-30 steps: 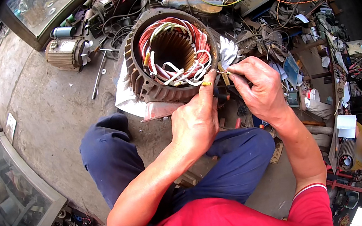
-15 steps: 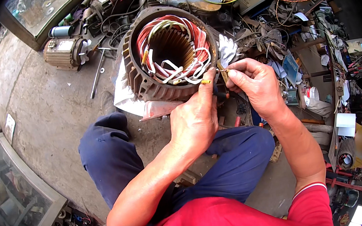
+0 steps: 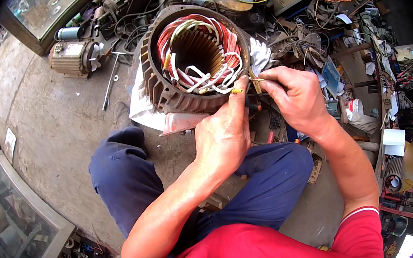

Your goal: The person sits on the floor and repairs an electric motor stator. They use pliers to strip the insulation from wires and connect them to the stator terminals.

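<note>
In front of me stands a ribbed motor stator (image 3: 156, 95), with red copper windings (image 3: 229, 40) and white-sleeved leads (image 3: 203, 80) inside its opening. Just outside its near right rim, my left hand (image 3: 223, 134) pinches a thin wire lead, from which a short yellow sleeve (image 3: 236, 91) sticks out by the fingers. My right hand (image 3: 297, 95), slightly to the right, has thumb and forefinger pressed together on the thin end of that wire (image 3: 254, 79). Where the wire runs under the left fingers is hidden.
White cloth (image 3: 142, 106) lies under the stator, and another white cloth (image 3: 260, 54) is at its right. A small motor with a fan (image 3: 70, 58) and a metal rod (image 3: 110, 84) lie on the floor at left. Cables and scrap parts (image 3: 304, 34) crowd the back and right.
My right hand has rolled and shifted slightly right, its thumb turning lower, while still pinching the wire end. The left hand stays almost in place at the rim.
</note>
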{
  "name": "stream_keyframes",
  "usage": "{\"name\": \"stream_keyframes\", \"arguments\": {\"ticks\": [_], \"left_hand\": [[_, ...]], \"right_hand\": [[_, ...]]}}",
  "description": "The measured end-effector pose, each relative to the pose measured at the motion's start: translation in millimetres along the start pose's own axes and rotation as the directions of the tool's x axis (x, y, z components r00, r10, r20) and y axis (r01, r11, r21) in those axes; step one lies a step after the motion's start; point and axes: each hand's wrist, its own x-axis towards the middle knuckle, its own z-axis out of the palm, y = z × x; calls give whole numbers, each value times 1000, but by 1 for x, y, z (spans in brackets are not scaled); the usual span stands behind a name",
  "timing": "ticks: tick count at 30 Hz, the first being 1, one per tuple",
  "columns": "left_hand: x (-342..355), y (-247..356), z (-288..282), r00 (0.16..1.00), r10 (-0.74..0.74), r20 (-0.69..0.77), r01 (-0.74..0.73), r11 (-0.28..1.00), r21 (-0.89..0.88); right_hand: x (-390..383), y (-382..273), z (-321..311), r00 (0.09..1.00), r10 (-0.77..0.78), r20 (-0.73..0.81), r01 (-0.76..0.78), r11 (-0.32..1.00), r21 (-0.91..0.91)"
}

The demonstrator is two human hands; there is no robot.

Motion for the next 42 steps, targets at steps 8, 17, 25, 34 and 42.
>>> {"name": "stream_keyframes", "arguments": {"ticks": [8,17,25,34,42], "left_hand": [[0,1,-2,1000,-17,6,17,1000,-10],[0,-1,1,1000,13,-18,-13,1000,1],[3,-1,-1,999,53,0,-53,997,48],[4,2,-3,1000,-5,24,5,1000,5],[3,1,-2,1000,5,10,-5,1000,14]], "right_hand": [[17,-13,-11,755,535,380,-647,701,298],[5,4,0,976,-191,102,204,970,-135],[7,8,2,988,-27,152,34,998,-48],[31,-7,-12,693,510,509,-669,717,193],[8,15,4,930,-352,110,368,905,-213]]}}
